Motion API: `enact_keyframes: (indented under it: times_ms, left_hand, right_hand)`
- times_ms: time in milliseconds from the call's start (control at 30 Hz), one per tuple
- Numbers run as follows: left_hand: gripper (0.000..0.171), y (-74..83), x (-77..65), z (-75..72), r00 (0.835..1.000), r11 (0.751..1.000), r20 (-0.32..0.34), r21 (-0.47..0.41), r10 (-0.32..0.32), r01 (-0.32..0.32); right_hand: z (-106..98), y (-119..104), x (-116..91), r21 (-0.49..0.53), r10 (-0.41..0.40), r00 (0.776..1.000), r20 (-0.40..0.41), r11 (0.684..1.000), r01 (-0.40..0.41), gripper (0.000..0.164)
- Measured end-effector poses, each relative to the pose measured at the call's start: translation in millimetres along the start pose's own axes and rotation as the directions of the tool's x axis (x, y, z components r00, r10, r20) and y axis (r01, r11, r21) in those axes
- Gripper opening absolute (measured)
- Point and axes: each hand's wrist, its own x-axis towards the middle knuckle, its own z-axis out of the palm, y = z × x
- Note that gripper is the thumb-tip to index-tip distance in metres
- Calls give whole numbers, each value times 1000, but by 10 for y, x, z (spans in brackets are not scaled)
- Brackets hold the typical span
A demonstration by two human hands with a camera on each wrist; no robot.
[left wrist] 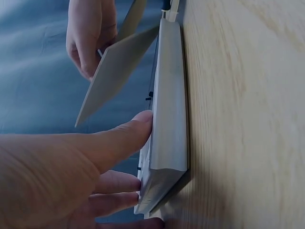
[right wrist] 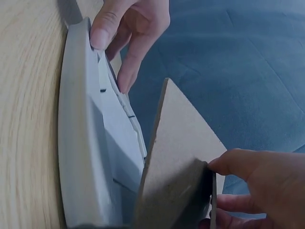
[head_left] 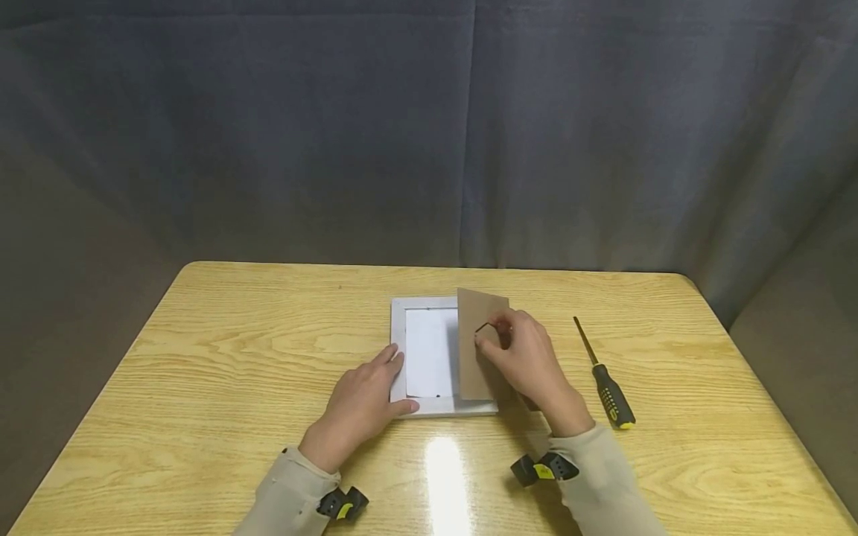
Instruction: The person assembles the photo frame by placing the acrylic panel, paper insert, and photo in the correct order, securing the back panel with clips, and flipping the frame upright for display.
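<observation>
On the wooden bench (head_left: 255, 335) lies a white frame (head_left: 445, 406), touched along its left side and near corner by the spread, fairly straight fingers of the left hand (head_left: 362, 398), while over its right part tilts a brown board (head_left: 474, 365), whose back flap (left wrist: 132, 18) the curled fingers of the right hand (head_left: 529, 357) pinch.

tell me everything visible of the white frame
The white frame, rectangular and perhaps painted wood, lies on the table. Its outer side is moulded; a pale sheet fills the opening; small dark tabs dot the inner edges. The left hand touches its near left corner; a tilted brown board hides part of it.
</observation>
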Motion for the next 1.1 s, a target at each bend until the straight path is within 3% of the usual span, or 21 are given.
enact_keyframes:
  times_ms: [467,767,1100]
  left_hand:
    - [83,69,-9,36,999,999,8,18,50,-50]
    - [83,106,-21,53,993,993,12,41,114,-114]
    - [86,136,-22,45,990,990,44,41,133,-135]
  right_hand:
    - [24,-127,-24,40,-76,996,-53,996,78,31]
    - [54,-225,-57,48,-126,989,-78,990,130,31]
    - [145,-290,-94,36,-104,994,-34,994,106,31]
